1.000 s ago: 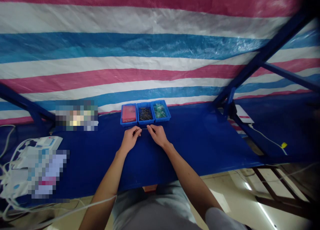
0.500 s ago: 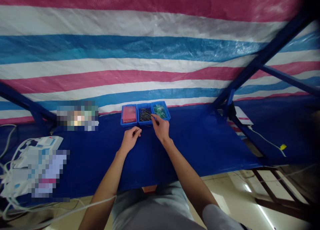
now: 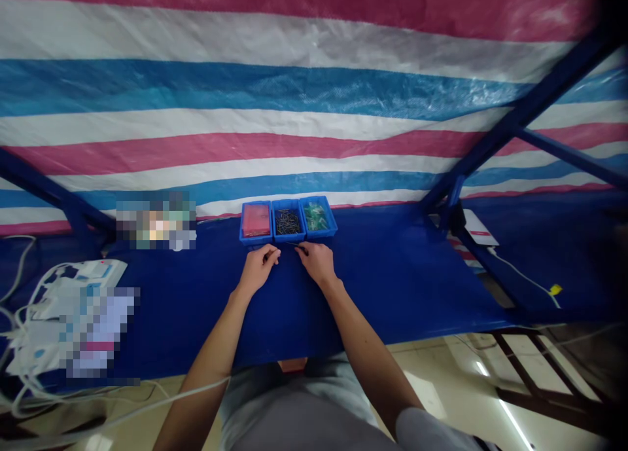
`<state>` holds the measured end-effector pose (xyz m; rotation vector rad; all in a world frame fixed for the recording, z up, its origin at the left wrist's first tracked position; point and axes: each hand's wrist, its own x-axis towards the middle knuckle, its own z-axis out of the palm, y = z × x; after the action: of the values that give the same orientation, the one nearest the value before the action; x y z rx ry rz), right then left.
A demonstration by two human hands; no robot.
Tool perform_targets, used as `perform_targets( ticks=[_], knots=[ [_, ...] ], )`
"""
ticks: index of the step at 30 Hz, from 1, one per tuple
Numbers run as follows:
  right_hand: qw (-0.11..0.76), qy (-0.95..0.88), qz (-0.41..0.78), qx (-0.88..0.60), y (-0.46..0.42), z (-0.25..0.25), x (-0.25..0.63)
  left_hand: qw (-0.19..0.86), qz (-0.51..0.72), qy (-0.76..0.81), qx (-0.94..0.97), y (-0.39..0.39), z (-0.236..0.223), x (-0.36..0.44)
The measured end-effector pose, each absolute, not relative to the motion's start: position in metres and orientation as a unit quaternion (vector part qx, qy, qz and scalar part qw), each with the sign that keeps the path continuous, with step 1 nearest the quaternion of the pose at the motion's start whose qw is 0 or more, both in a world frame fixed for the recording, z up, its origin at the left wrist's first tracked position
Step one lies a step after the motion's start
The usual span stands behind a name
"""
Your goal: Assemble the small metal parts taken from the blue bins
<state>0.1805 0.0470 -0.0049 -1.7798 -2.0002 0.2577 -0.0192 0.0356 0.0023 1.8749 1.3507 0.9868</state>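
Both my hands are just in front of three small blue bins on the table. My left hand [image 3: 260, 268] is closed, thumb and fingertips pressed together. What it pinches, if anything, is too small to make out. Opposite it, my right hand [image 3: 318, 262] is closed in a pinch, with a thin dark screw [image 3: 291, 244] at its fingertips. The middle bin [image 3: 289, 237] holds many dark screws [image 3: 288, 222]. Flat red pieces [image 3: 256, 219] fill the left bin [image 3: 256, 239], and green pieces in clear plastic [image 3: 315, 216] lie in the right bin [image 3: 333, 227].
White power strips and cables [image 3: 44, 326] crowd the table's left side, near blurred items [image 3: 101, 336]. Another blurred patch [image 3: 157, 225] is at the back left. Blue metal frame bars [image 3: 495, 140] rise on the right, beyond which lies a white device [image 3: 478, 228] on a cable.
My right hand has drawn back from the middle bin toward me, down to the table in front of it. My left hand has barely moved; the view has shifted slightly.
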Motion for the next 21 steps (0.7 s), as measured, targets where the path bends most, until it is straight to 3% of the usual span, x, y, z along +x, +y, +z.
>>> perform_targets(
  ticks=[8,16,21],
  knots=[
    [0.199,-0.709,0.11,-0.668,0.0494,-0.0073,0.1794,0.306,0.37,0.511,0.712,0.0353,0.0021,-0.0185],
    [0.283,-0.698,0.107,-0.648,0.0484,-0.0082,0.1811,0.306,0.37,0.512,0.712,0.0349,0.0031,-0.0183],
    [0.281,-0.705,0.107,-0.643,0.0493,-0.0092,0.181,0.306,0.366,0.513,0.714,0.0355,0.0015,-0.0187]
  ],
)
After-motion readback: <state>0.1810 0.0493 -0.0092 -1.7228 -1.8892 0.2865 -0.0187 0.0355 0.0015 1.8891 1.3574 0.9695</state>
